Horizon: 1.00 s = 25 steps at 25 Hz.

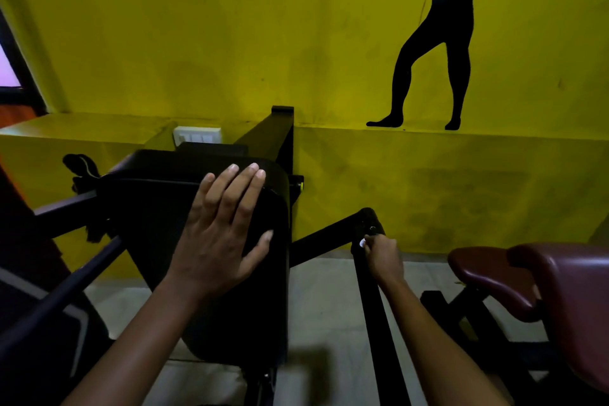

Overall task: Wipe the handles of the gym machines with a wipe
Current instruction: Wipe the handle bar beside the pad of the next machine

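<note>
The right hand [382,257], sitting in the lower right of centre of the frame, is curling its fingers around the black handle [369,231] of the machine, and a small white scrap, most likely the wipe [362,243], is peeking out at the thumb side between the fingers and the bar; too little of it is showing to tell how it is folded. The handle is a dark, matte bar whose long axis is running from the bottom centre of the frame up and slightly left to a rounded elbow just above the hand, where a second bar is branching off to the left toward the machine's frame. The unwiped run toward the elbow is therefore lying immediately above the fingers, and the longer run is lying below the hand along the forearm, so any wiping stroke looks bound to slide along that near-vertical line. This hand is plainly the nearer one to the handle. The left hand [224,227], at centre frame, is resting flat on the black padded backrest [164,208], its fingers straight and only slightly spread, thumb out to the right, holding nothing and apparently bracing. A maroon seat [527,273] is standing at the right edge.
</note>
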Motion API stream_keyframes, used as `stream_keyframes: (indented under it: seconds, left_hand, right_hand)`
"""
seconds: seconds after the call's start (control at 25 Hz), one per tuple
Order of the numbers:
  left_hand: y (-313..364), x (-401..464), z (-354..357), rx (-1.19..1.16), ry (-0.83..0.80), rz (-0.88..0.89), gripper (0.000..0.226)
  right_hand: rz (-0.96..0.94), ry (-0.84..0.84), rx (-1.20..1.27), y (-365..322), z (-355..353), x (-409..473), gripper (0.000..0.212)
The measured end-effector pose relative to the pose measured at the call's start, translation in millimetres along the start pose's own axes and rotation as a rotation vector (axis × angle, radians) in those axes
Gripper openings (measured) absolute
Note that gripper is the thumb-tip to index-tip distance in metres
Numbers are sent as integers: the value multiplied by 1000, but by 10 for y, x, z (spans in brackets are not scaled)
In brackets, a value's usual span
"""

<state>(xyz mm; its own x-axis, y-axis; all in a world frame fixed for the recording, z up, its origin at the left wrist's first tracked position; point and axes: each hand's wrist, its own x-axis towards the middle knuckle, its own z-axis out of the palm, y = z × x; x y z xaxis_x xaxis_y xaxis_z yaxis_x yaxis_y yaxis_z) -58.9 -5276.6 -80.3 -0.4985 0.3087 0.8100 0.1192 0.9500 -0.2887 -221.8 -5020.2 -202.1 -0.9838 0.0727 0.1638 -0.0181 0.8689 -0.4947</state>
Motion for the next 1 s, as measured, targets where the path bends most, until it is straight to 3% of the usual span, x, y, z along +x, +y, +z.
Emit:
stream_keyframes:
  seconds: [0.24, 0.48, 0.68, 0.88, 1.0]
  left_hand:
    - [25, 23, 11, 7, 23, -20, 77]
    - [8, 17, 36, 17, 40, -15, 77]
    - [57, 32, 101, 24, 62, -52, 78]
    - [87, 33, 64, 11, 57, -62, 77]
    - [65, 37, 55, 20, 38, -50, 77]
  right_hand:
    - [-149, -75, -281, -10, 185, -119, 17]
    - [-38, 50, -133, -92, 230, 5, 11]
    - [-216, -37, -277, 92, 143, -92, 14]
    - [-72, 9, -209, -76, 185, -130, 17]
    - [-229, -82, -387, -8, 160, -217, 18]
